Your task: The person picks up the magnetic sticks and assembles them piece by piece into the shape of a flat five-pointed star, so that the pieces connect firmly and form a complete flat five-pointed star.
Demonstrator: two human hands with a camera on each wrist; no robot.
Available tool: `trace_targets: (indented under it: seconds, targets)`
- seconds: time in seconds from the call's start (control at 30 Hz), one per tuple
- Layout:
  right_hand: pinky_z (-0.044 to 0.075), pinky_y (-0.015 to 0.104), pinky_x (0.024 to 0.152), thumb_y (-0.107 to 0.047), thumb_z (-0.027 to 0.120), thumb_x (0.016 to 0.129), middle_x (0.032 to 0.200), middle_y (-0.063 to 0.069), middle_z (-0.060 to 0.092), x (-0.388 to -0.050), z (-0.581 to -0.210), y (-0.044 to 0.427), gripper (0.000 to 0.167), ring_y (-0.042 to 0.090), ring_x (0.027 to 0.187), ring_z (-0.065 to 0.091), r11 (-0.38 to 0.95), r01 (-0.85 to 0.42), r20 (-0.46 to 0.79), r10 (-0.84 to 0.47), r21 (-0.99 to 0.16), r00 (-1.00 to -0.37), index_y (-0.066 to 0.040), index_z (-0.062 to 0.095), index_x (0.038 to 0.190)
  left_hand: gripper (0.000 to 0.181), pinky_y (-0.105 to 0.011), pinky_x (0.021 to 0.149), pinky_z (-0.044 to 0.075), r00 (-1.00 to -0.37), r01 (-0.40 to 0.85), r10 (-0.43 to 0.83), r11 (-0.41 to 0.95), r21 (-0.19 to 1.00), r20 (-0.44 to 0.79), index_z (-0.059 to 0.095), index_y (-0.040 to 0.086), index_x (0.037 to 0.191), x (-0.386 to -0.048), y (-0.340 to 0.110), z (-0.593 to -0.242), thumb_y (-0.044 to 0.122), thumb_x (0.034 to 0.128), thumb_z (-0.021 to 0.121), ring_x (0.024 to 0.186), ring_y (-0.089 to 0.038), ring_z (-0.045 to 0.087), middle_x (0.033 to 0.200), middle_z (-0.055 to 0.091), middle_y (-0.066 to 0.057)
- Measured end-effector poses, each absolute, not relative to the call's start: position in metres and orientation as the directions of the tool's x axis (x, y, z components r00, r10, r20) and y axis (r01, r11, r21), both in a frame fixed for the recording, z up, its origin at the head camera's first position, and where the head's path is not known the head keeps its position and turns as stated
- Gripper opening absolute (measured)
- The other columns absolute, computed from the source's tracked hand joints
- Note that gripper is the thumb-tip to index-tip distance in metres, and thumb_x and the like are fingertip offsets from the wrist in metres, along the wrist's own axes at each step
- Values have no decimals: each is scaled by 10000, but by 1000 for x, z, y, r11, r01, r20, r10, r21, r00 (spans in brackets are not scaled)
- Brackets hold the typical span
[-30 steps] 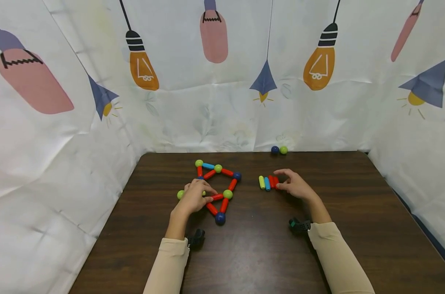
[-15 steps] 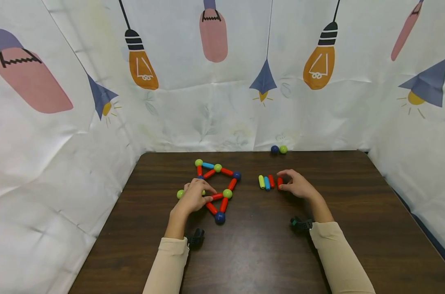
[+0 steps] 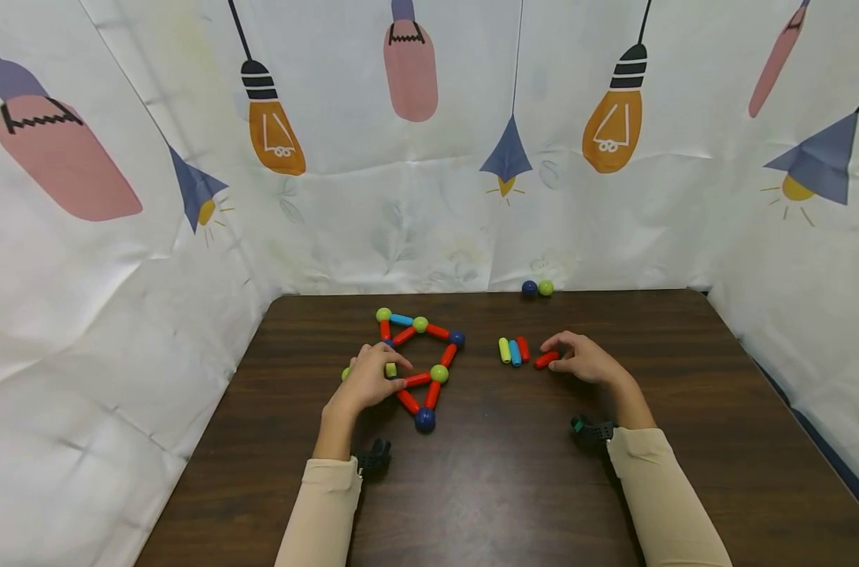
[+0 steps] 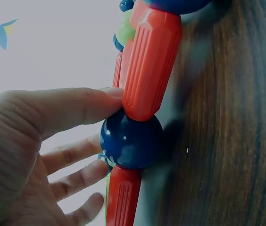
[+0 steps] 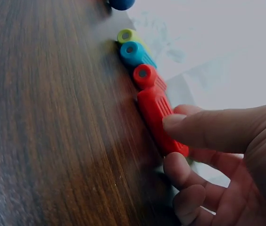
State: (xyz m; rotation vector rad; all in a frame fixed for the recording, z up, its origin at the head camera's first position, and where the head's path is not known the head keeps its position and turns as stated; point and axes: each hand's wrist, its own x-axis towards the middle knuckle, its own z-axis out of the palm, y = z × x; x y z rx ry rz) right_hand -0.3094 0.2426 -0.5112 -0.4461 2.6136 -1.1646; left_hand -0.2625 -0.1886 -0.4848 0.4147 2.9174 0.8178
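A flat frame of red and blue magnetic rods, joined by green and dark blue balls, lies left of centre on the table; one red rod point(image 3: 439, 332) is at its far side. My left hand point(image 3: 364, 382) is over its left part, hiding some joints. In the left wrist view, the thumb touches a red rod point(image 4: 153, 66) beside a blue ball point(image 4: 132, 141); the other fingers are loosely extended. My right hand point(image 3: 590, 364) pinches a loose red magnetic rod point(image 5: 155, 117), lying slantwise. Beside it are yellow-green point(image 3: 504, 350), blue point(image 3: 516, 353) and red point(image 3: 523, 349) rods.
A dark blue ball point(image 3: 529, 289) and a green ball point(image 3: 546, 288) sit side by side at the table's far edge. The dark wood table point(image 3: 500, 488) meets a white printed cloth point(image 3: 443, 213) behind and at the sides.
My right hand has parted the end red rod from the row, drawn it right and turned it slantwise. My left hand has shifted slightly left, its finger and thumb farther apart.
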Motion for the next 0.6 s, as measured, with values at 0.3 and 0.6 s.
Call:
trace_targets:
  seconds: [0.3, 0.6]
  targets:
    - [411, 325, 651, -62, 726, 927, 1023, 113, 625, -309, -510, 248, 180, 210, 720, 479, 665, -137, -157, -362, -734, -919, -77, 699, 1104, 239, -529, 1008, 463, -957, 228, 289, 805, 548, -27, 775, 206, 1129, -263, -190, -483, 172, 893, 798, 1214, -345, 541, 1281, 637, -70]
    - [414, 307, 666, -63, 709, 941, 1052, 111, 643, -305, -509, 251, 230, 210, 756, 479, 660, -202, -146, -433, -723, -890, -102, 717, 1168, 240, -516, 999, 480, -957, 225, 289, 805, 549, -30, 773, 205, 1129, -263, -191, -483, 183, 891, 801, 1174, -315, 589, 1253, 653, -47]
